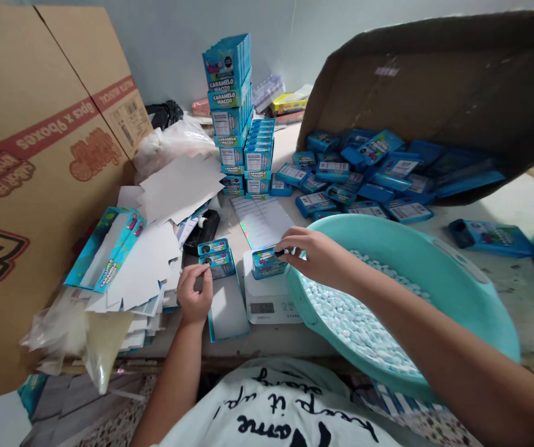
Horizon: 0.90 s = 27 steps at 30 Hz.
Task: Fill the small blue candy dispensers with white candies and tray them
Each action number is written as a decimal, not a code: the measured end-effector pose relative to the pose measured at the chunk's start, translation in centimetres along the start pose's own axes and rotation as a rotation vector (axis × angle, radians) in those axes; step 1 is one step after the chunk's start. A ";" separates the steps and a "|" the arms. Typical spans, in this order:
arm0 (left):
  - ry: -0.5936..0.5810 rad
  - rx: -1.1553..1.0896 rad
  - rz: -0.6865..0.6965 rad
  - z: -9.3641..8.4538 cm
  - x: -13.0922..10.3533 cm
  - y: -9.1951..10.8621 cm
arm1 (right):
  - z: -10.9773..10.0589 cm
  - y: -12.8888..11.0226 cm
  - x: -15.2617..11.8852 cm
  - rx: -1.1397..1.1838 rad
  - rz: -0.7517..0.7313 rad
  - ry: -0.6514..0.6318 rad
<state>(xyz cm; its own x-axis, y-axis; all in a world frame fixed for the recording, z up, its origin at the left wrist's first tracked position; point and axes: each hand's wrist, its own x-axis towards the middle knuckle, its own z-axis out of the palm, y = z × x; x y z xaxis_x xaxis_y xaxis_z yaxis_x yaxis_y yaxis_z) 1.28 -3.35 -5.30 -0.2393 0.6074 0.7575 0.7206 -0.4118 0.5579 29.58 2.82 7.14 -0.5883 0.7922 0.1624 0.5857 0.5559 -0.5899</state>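
Observation:
A small blue candy box (268,264) marked "Caramelo" lies on a white kitchen scale (274,310). My right hand (307,251) is at its right end, thumb and fingertips pinched together by the box's dark opening; what they pinch is too small to make out. My left hand (195,290) is curled, its fingertips at the near-left edge of a blue candy box (220,266) in an open display tray (228,310). Another such box (213,247) sits behind that one. Whether the left fingers hold anything is hidden.
A turquoise basin (472,310) of pale candies (360,316) stands right of the scale. Behind it, a tipped carton (416,81) spills blue boxes (381,174). Stacked filled trays (232,118) rise at the back. White card sheets (146,267) and a large carton (38,155) are left.

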 end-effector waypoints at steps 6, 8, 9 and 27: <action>-0.001 0.023 -0.003 0.1 0.0 0.0 | 0.2 0.2 -0.1 0.009 0.007 0.008; -0.001 0.029 -0.005 0.1 0.0 0.0 | 0.2 0.3 -0.1 0.008 0.003 0.027; -0.001 0.029 -0.005 0.1 0.0 0.0 | 0.2 0.3 -0.1 0.006 -0.002 0.036; -0.048 0.017 -0.061 -0.1 -0.2 -0.4 | -1.2 2.3 -0.6 -0.572 0.398 -0.031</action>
<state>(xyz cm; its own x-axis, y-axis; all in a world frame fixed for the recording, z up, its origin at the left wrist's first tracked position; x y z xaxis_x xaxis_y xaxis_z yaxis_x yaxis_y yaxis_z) 1.00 -3.41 -5.63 -0.2521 0.6630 0.7049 0.7168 -0.3615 0.5963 31.98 3.93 6.60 -0.2783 0.9605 -0.0074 0.9569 0.2766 -0.0890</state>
